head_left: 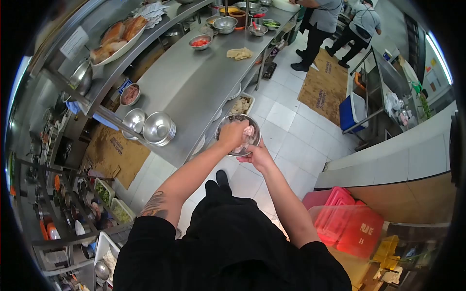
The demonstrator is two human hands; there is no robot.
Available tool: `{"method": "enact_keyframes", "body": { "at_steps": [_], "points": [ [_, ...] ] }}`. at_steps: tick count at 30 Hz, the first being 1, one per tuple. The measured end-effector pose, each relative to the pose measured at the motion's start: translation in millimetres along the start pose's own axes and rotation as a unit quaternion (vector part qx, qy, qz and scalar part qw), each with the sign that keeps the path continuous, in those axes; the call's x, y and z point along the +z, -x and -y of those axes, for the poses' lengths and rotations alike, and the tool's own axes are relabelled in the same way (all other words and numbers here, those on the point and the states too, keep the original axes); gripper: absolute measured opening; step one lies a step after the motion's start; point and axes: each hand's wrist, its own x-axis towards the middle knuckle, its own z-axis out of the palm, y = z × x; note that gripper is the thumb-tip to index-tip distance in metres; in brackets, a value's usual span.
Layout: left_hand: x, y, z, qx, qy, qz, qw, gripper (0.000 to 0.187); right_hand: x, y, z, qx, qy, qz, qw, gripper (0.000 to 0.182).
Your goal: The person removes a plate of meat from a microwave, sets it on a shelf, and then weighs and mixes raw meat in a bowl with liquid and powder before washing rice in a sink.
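Standing on square, white floor tiles [281,111] beside a long, flat, grey metal table [182,89], and looking down at both bare hands. Holding a round, shiny, silver metal bowl [252,122] up in the air, near the table's edge. Gripping the near side of the bowl with the right hand [258,156], and closing its fingers around the rim and the side. Dipping the left hand [234,135] inside, and bending its fingers down among soft, pale pink lumps [249,131] — maybe raw meat. Not being able to tell whether pinching a lump or just touching it, with the fingertips hiding from view.

Looking busy, by the look of it, with handling the lumps inside the bowl. Needing a firm right-hand hold for any next move — and a gentle left hand, so as not to spill or tip.

Seeing a stack of empty, silver metal bowls [160,127] on the near end of the table, and a small metal bowl of chopped red food [199,42] farther along, near a crumpled tan cloth [240,54]. Spotting a white tray of pale pieces [241,105] low down, just past the bowl in hand.
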Motion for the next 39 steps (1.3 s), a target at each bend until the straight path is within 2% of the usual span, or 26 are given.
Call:
{"method": "enact_keyframes", "body": {
  "at_steps": [2,5,6,7,9,10,11,13,17,20,22,23,25,26,27,29,30,31,33,37,39],
  "points": [
    [4,-24,12,-0.052,0.014,-0.026,0.998,0.031,-5,-24,0,-0.004,-0.005,-0.003,1.0,0.078],
    [3,-57,23,-0.038,0.09,-0.043,0.994,0.038,-17,-60,18,-0.011,0.016,-0.021,1.0,0.079],
    [-5,-66,27,-0.03,0.093,0.011,0.995,0.043,-17,-70,28,0.002,0.005,-0.032,0.999,0.079],
    [-6,-75,40,-0.029,0.095,0.01,0.995,0.043,-16,-79,36,0.016,-0.008,-0.042,0.999,0.08],
    [-14,-91,67,0.148,0.086,-0.02,0.985,0.041,-10,-97,55,0.021,-0.012,-0.036,0.999,0.08],
    [-22,-101,75,0.131,0.063,0.031,0.989,0.037,-5,-110,67,0.024,-0.017,-0.028,0.999,0.081],
    [-31,-115,84,0.127,0.06,0.026,0.99,0.037,0,-124,76,0.024,-0.014,-0.021,0.999,0.081],
    [-49,-137,93,0.052,0.022,0.038,0.998,0.03,9,-146,87,0.021,0.014,-0.012,1.0,0.083],
    [-73,-176,92,-0.001,0.055,-0.033,0.998,0.024,18,-190,106,0.035,-0.006,0.014,0.999,0.083],
    [-50,-201,117,-0.004,0.072,-0.071,0.995,0.03,18,-220,126,0.026,0.025,0.03,0.999,0.08],
    [-51,-210,133,0.048,0.181,-0.074,0.979,0.045,15,-245,142,0.042,0.031,0.038,0.998,0.077],
    [-53,-212,140,0.027,0.175,-0.088,0.98,0.045,15,-258,149,0.056,0.039,0.058,0.996,0.077],
    [-63,-216,142,0.011,0.064,-0.046,0.997,0.056,18,-280,164,0.072,0.075,0.096,0.99,0.073],
    [-67,-217,138,-0.029,0.017,-0.065,0.997,0.048,20,-292,165,0.08,0.073,0.11,0.988,0.072],
    [-70,-221,136,-0.05,0.015,-0.077,0.996,0.048,26,-295,169,0.093,0.084,0.126,0.984,0.072],
    [-76,-231,136,-0.193,-0.004,-0.086,0.977,0.04,37,-295,182,0.068,0.141,0.158,0.975,0.071],
    [-71,-234,142,-0.224,-0.001,-0.111,0.968,0.034,35,-301,186,0.098,0.139,0.164,0.972,0.071],
    [-67,-238,140,-0.238,-0.004,-0.116,0.964,0.034,30,-309,188,0.107,0.143,0.176,0.968,0.071],
    [-61,-249,137,-0.339,-0.001,-0.152,0.929,0.031,26,-330,193,0.11,0.17,0.212,0.956,0.072],
    [-50,-256,149,-0.338,0.075,-0.193,0.918,0.046,20,-365,207,0.15,0.172,0.227,0.947,0.073],
    [-75,-239,146,-0.193,0.087,-0.088,0.973,0.068,20,-381,217,0.203,0.152,0.249,0.935,0.072]
  ]
}}
